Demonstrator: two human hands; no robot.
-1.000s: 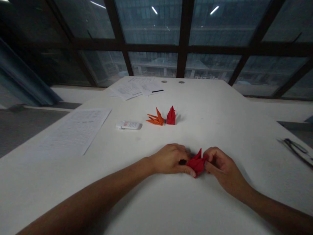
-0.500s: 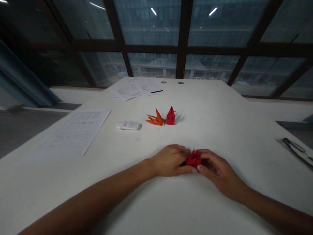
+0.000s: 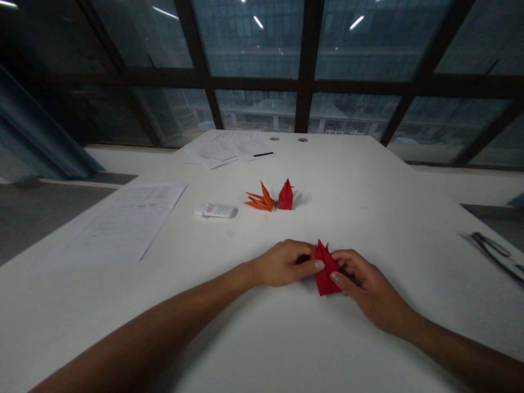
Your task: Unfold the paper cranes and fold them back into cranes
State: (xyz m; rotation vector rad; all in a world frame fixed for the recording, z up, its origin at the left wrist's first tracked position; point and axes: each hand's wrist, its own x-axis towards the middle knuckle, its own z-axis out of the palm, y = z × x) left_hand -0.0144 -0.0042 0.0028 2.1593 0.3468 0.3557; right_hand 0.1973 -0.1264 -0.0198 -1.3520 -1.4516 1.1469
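- Red folded paper [image 3: 325, 283] sits between the fingertips of both hands: matte, creased, pointed at the top, broad and flat at the bottom.
- Left hand [image 3: 286, 265]: thumb on its front, fingers partly hidden behind, nearly closed on it.
- Right hand [image 3: 370, 292]: thumb on its lower right, fingers loosely curled, pinching it.
- Beyond the left fingers, on the white table [image 3: 368, 218]: spiky orange folded paper [image 3: 262, 202] beside an upright red paper figure [image 3: 285, 197].

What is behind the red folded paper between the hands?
Beyond the red folded paper, the white tabletop shows, with an orange paper piece and another red one farther back. Whatever is directly behind it, perhaps fingertips, is covered.
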